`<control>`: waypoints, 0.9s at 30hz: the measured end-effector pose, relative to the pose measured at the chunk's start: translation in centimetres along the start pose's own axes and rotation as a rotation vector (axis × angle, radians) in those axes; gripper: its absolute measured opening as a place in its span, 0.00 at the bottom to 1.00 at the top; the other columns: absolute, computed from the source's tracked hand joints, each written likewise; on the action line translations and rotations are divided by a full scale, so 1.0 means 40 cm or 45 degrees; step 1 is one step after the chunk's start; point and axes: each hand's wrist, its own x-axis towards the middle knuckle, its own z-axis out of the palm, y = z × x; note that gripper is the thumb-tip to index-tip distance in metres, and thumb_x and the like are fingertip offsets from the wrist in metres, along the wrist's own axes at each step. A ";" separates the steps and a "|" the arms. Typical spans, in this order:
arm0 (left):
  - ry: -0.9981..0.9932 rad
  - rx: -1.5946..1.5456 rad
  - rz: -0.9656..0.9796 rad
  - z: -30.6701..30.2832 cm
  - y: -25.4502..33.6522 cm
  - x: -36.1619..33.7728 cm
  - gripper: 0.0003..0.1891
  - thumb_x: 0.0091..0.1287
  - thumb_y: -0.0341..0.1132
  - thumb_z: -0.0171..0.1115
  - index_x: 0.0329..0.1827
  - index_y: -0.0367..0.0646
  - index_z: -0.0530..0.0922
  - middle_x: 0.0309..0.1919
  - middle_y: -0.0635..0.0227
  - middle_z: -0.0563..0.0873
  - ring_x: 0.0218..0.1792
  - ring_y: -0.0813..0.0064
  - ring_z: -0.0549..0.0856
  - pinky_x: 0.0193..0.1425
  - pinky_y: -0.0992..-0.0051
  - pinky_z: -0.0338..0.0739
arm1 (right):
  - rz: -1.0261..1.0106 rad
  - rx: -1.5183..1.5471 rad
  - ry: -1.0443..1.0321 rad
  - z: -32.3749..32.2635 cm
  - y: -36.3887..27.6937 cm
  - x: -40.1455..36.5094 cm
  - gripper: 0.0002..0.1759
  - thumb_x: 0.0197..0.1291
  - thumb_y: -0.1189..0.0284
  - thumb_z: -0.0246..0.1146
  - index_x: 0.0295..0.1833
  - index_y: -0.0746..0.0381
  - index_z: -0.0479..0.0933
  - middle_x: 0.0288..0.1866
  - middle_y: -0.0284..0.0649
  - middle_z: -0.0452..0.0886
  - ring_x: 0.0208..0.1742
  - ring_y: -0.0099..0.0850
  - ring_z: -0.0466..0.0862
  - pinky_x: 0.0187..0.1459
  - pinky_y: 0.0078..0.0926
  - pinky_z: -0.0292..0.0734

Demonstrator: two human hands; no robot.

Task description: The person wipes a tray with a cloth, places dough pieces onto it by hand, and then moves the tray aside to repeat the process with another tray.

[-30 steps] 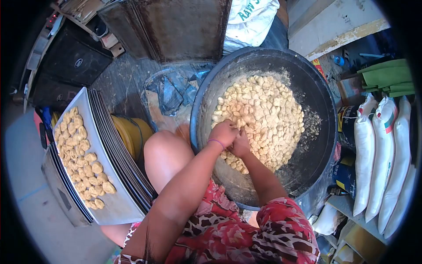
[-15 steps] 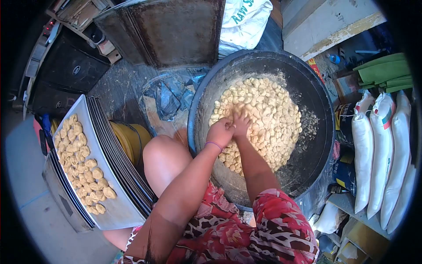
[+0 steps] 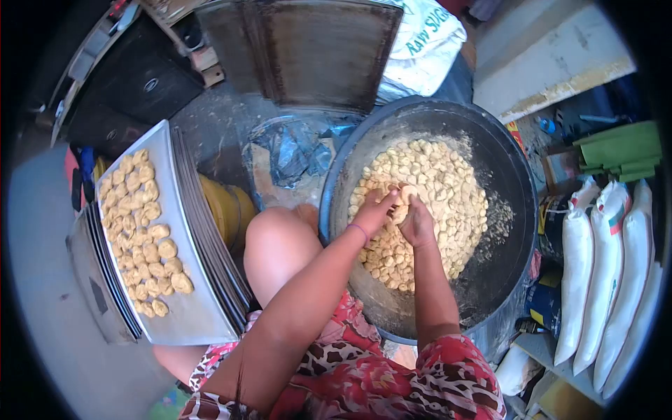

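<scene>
A large black tub [image 3: 514, 231] holds a heap of pale dough pieces [image 3: 455, 196]. Above the heap, my left hand [image 3: 372, 212], with a purple band at its wrist, curls its fingers around a piece of dough [image 3: 402, 199]. My right hand [image 3: 418, 222] meets it from the other side, its fingers and thumb against the same dough. The fingers partly hide what lies between the palms, so I cannot count the pieces held. To the left, a metal tray [image 3: 203, 308] bears rows of flattened dough rounds [image 3: 145, 231], apart from both hands.
More trays [image 3: 199, 203] are stacked under the loaded one, beside a yellow bucket [image 3: 227, 210]. Dark metal sheets [image 3: 322, 56] and a white sugar sack [image 3: 423, 52] stand behind the tub. Long white filled bags [image 3: 577, 273] line the right side.
My hands have lifted from the dough heap and come together around dough. The right hand's fingers, spread on the heap before, are now bent. The camera view has shifted slightly.
</scene>
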 end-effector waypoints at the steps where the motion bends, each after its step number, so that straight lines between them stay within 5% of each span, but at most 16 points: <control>1: -0.097 -0.410 -0.259 0.002 0.021 -0.017 0.33 0.61 0.59 0.60 0.63 0.48 0.68 0.61 0.59 0.72 0.61 0.62 0.72 0.47 0.57 0.77 | 0.028 -0.006 -0.026 0.023 0.002 -0.021 0.20 0.65 0.63 0.54 0.60 0.60 0.70 0.53 0.40 0.77 0.45 0.33 0.78 0.44 0.31 0.75; 3: -0.342 -0.537 -0.186 -0.016 -0.006 0.004 0.34 0.59 0.61 0.59 0.64 0.54 0.65 0.65 0.64 0.64 0.65 0.64 0.66 0.43 0.57 0.77 | -0.338 -1.003 -0.010 0.054 0.032 -0.049 0.28 0.67 0.60 0.52 0.67 0.64 0.62 0.61 0.44 0.73 0.58 0.37 0.74 0.59 0.33 0.68; 6: -0.428 -0.431 -0.073 -0.031 0.000 -0.001 0.30 0.59 0.62 0.59 0.56 0.51 0.72 0.54 0.66 0.74 0.52 0.70 0.73 0.32 0.66 0.76 | -0.579 -1.430 0.630 0.046 0.060 -0.038 0.24 0.65 0.65 0.57 0.61 0.70 0.68 0.53 0.45 0.75 0.52 0.35 0.75 0.54 0.31 0.70; 7: -0.400 -0.330 -0.110 -0.025 -0.001 0.008 0.30 0.59 0.61 0.60 0.53 0.48 0.74 0.49 0.66 0.77 0.44 0.72 0.75 0.29 0.68 0.75 | -0.781 -1.249 0.393 -0.065 0.077 0.012 0.21 0.69 0.64 0.48 0.59 0.69 0.69 0.52 0.46 0.76 0.53 0.32 0.74 0.57 0.28 0.67; 8: -0.417 -0.259 -0.070 -0.018 -0.008 0.020 0.30 0.59 0.61 0.61 0.52 0.46 0.74 0.49 0.66 0.76 0.42 0.71 0.76 0.29 0.69 0.75 | -0.656 -0.696 0.556 0.014 0.053 -0.005 0.19 0.69 0.64 0.48 0.53 0.68 0.72 0.46 0.44 0.76 0.50 0.30 0.74 0.53 0.28 0.69; 13: -0.263 -0.319 0.048 -0.003 -0.020 0.035 0.29 0.62 0.60 0.59 0.48 0.40 0.73 0.41 0.64 0.77 0.37 0.71 0.77 0.27 0.70 0.75 | -0.729 -0.474 0.174 0.137 0.039 -0.052 0.18 0.64 0.67 0.53 0.56 0.65 0.69 0.48 0.39 0.75 0.45 0.28 0.75 0.48 0.27 0.71; 14: -0.201 -0.342 0.022 -0.005 -0.012 0.036 0.29 0.63 0.59 0.58 0.47 0.39 0.73 0.39 0.64 0.77 0.35 0.71 0.77 0.26 0.70 0.75 | -0.723 -0.478 0.167 0.144 0.031 -0.059 0.18 0.64 0.67 0.53 0.56 0.65 0.69 0.48 0.39 0.75 0.45 0.28 0.75 0.48 0.27 0.71; 16: -0.207 -0.540 -0.030 -0.009 -0.014 0.035 0.30 0.63 0.60 0.57 0.45 0.37 0.72 0.34 0.63 0.77 0.29 0.72 0.77 0.23 0.69 0.74 | -0.635 -1.407 0.053 0.137 0.020 -0.079 0.16 0.63 0.72 0.56 0.55 0.65 0.70 0.44 0.37 0.74 0.42 0.26 0.75 0.45 0.24 0.72; 17: -0.216 -0.543 -0.035 -0.011 -0.019 0.032 0.30 0.63 0.60 0.57 0.45 0.37 0.72 0.34 0.63 0.77 0.29 0.72 0.77 0.23 0.69 0.74 | -0.632 -1.413 0.062 0.118 0.021 -0.070 0.16 0.63 0.72 0.56 0.55 0.65 0.70 0.44 0.37 0.74 0.42 0.26 0.75 0.45 0.24 0.72; 19: -0.255 -0.226 0.118 0.000 -0.025 0.035 0.30 0.61 0.61 0.58 0.45 0.39 0.73 0.34 0.65 0.77 0.29 0.73 0.77 0.22 0.70 0.73 | -0.537 -0.810 0.136 0.059 0.015 -0.025 0.18 0.62 0.72 0.60 0.56 0.64 0.70 0.45 0.37 0.76 0.40 0.24 0.75 0.42 0.22 0.72; 22: -0.257 -0.516 -0.008 -0.020 0.021 -0.010 0.25 0.63 0.57 0.58 0.51 0.46 0.77 0.48 0.65 0.81 0.49 0.71 0.79 0.44 0.64 0.77 | -0.471 -0.172 0.296 0.017 0.002 -0.009 0.18 0.64 0.62 0.59 0.54 0.60 0.71 0.38 0.37 0.78 0.36 0.27 0.76 0.37 0.26 0.71; 23: -0.279 -0.622 0.072 0.006 -0.041 0.054 0.23 0.66 0.56 0.55 0.53 0.47 0.76 0.44 0.69 0.82 0.44 0.75 0.81 0.36 0.67 0.77 | -0.516 -0.172 0.456 0.064 0.004 -0.027 0.17 0.65 0.59 0.58 0.52 0.59 0.73 0.36 0.36 0.78 0.35 0.26 0.76 0.35 0.25 0.71; 25: -0.342 -0.648 -0.038 -0.014 -0.002 0.014 0.26 0.68 0.60 0.48 0.57 0.50 0.73 0.37 0.74 0.82 0.31 0.80 0.83 0.21 0.76 0.70 | -0.567 -0.332 0.326 0.065 0.013 -0.042 0.20 0.68 0.54 0.53 0.51 0.60 0.71 0.36 0.36 0.78 0.35 0.26 0.77 0.36 0.24 0.70; 27: -0.425 -0.702 -0.167 -0.009 -0.012 0.025 0.29 0.67 0.66 0.43 0.55 0.52 0.74 0.35 0.75 0.84 0.30 0.80 0.82 0.22 0.77 0.70 | -0.638 -0.374 0.338 0.112 0.026 -0.062 0.16 0.72 0.62 0.46 0.53 0.63 0.70 0.42 0.40 0.77 0.38 0.28 0.78 0.37 0.25 0.74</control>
